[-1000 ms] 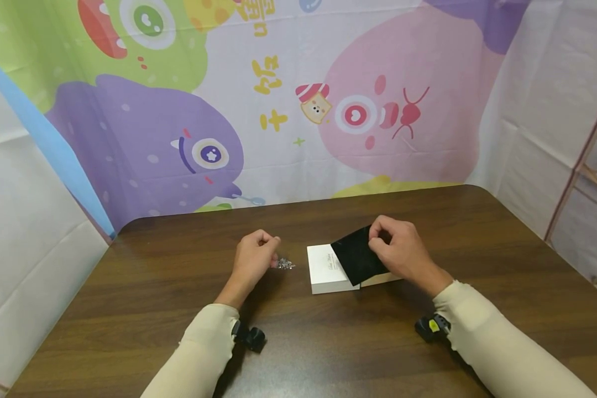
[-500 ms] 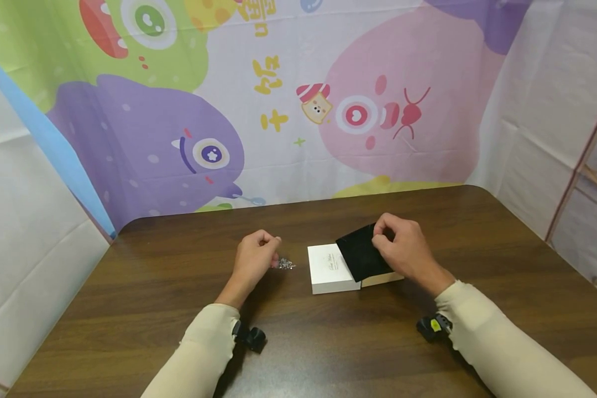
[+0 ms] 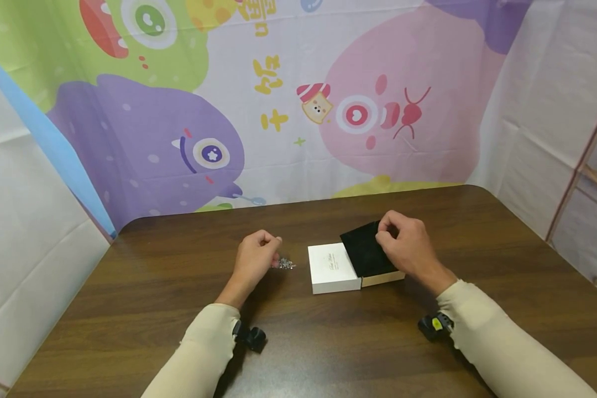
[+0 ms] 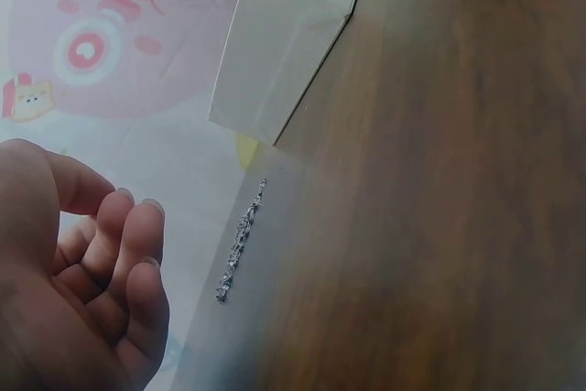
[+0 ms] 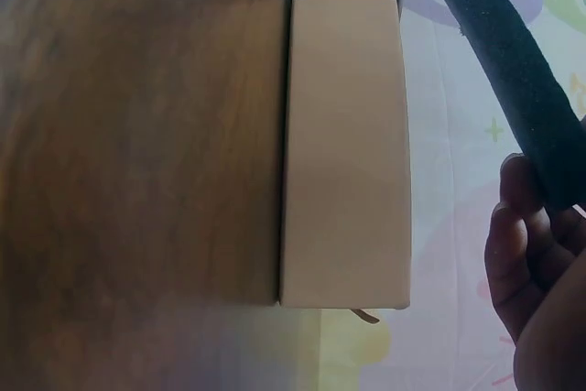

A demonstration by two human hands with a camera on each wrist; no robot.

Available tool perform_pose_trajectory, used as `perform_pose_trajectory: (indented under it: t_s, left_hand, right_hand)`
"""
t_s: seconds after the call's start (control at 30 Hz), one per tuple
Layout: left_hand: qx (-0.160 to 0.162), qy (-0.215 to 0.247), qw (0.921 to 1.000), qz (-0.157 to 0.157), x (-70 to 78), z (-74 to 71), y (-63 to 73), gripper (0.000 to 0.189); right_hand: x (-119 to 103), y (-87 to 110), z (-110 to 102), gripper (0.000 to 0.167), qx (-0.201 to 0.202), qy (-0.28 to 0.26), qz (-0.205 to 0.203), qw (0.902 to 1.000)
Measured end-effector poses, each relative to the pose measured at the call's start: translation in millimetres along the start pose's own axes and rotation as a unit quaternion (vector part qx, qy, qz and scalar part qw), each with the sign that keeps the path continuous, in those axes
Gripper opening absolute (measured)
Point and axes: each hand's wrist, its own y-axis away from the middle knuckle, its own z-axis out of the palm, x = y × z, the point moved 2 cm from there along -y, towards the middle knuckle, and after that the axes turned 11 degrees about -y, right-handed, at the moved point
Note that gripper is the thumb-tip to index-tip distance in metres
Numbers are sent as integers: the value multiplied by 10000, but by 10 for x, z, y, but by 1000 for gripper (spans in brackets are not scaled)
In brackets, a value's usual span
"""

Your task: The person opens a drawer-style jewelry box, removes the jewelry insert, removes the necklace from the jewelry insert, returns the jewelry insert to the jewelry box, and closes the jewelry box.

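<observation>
My right hand [image 3: 410, 249] pinches a black velvety pad [image 3: 365, 251] by its right side. The pad is tilted above a beige box drawer [image 3: 382, 278], slid partly out of a white box sleeve [image 3: 332, 268] with small lettering. In the right wrist view, the pad [image 5: 513, 70] shows edge-on, apart from the drawer [image 5: 348, 153]. Left of the sleeve, a small silver bracelet or chain [image 3: 286, 265] lies bunched on the table. My left hand [image 3: 251, 262] rests beside it, fingers loosely curled and holding nothing. The drawer's inside is mostly hidden by the pad.
The brown wooden table [image 3: 298, 342] has a printed cartoon cloth [image 3: 288, 166] hanging behind it. A short ribbon tab [image 5: 364, 315] sticks out at the drawer's end. A small black camera [image 3: 251, 337] is strapped to each wrist.
My right hand has moved slightly right and back with the black pad, which now covers less of the white sleeve and sits more over the drawer. My left hand stays still.
</observation>
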Motion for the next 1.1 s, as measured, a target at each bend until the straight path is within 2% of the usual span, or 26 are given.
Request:
perform_pose_trajectory:
  t_s: [0.47,0.87,1.1]
  left_hand:
    - [-30,-25,10000,17,10,4,-5,29]
    - [-57,-77,10000,3,-10,13,-7,27]
    - [-46,-40,10000,13,-6,8,-7,27]
  right_hand:
    - [41,-18,-87,19,105,172,440,9988]
    - [48,-19,-121,16,-89,263,948,9951]
    - [70,-23,-117,14,-176,426,1101,9929]
